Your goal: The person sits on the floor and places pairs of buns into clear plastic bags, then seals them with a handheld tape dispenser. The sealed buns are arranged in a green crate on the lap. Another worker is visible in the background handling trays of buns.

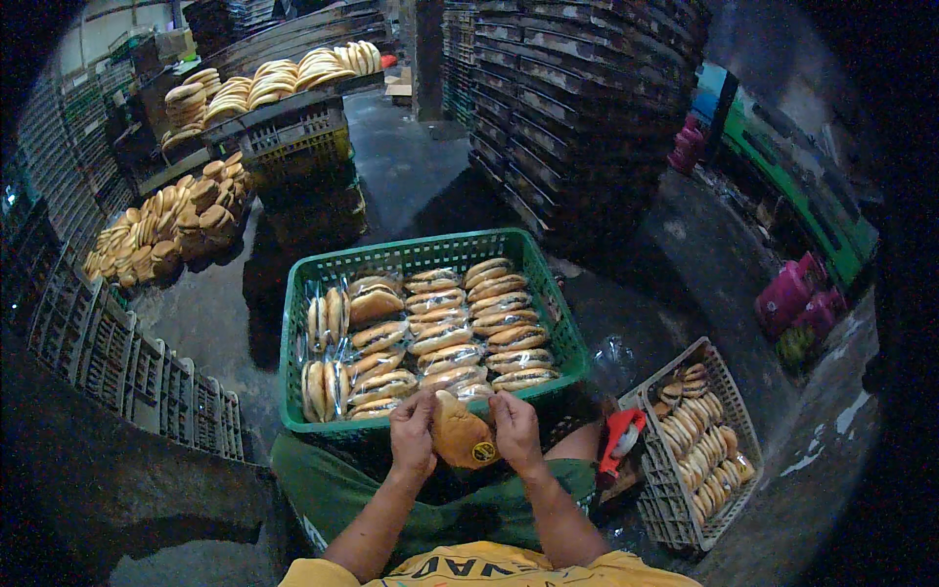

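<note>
Two bare hands hold one bun at the near edge of the green basket, right of the middle of that edge. The left hand pinches the bun's upper left side with thumb and finger. The right hand pinches at its upper right. Both hands are curled, with the bun between them. A clear wrap may be around it, but I cannot tell where it ends.

To do this well, I think it is best to pinch the edges softly and keep both hands level. A hard squeeze could squash the bread. Keep the thumbs off the round sticker at the bun's lower right, so it lies flat.

The bun is rounded, golden brown and smooth, and it looks soft. Inside the basket, wrapped buns sit in rows from the far edge to the near edge. They look like fat ovals, with dark filling between two halves. Their clear wrap is thin, shiny and wrinkly. By the left edge, some buns stand turned another way. The basket looks like hard plastic, with small holes in its walls. To the right, a pale crate holds more buns.
</note>
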`<control>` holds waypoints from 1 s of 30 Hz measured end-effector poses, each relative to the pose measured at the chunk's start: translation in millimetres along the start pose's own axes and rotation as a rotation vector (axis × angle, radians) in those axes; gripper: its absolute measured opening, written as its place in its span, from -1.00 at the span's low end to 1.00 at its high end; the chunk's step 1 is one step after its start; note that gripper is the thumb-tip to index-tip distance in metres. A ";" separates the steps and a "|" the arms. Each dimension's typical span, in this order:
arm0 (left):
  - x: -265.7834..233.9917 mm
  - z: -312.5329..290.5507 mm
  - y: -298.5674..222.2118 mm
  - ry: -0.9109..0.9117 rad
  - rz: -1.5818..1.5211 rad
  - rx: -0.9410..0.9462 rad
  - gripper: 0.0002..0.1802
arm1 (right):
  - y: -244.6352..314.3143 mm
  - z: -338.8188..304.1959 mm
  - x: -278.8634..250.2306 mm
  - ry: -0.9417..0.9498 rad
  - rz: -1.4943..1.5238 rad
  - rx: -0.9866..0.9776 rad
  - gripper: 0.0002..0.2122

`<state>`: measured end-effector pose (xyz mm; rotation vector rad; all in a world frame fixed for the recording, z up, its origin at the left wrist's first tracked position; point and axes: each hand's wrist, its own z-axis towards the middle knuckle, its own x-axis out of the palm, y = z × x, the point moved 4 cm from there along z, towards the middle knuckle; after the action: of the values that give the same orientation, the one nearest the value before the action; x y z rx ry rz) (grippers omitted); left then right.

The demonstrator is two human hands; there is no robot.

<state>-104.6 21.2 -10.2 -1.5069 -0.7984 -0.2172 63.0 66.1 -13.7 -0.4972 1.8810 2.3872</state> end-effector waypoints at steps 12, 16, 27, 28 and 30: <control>24.5 -9.8 -13.9 0.310 0.364 0.157 -0.73 | 34.5 -15.4 -5.7 0.029 0.132 -0.131 -0.81; 33.0 -13.9 -18.6 0.146 0.775 0.487 -0.72 | 47.6 -12.9 -6.8 0.020 0.234 -0.108 -0.88; 27.1 -3.1 28.5 0.198 0.205 -0.028 -0.81 | 13.5 -13.4 -15.1 0.066 0.380 0.068 -0.94; 27.6 -4.3 26.8 0.205 0.294 0.044 -0.80 | 9.7 -13.0 -14.3 0.028 0.327 0.131 -0.94; 29.8 -5.8 22.1 0.224 0.508 0.165 -0.79 | 3.4 -12.0 -11.8 -0.046 0.218 0.243 -0.94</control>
<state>-67.7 28.2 -9.7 -1.4485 -0.2337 0.0595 76.0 55.5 -9.5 -0.2273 2.2678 2.2192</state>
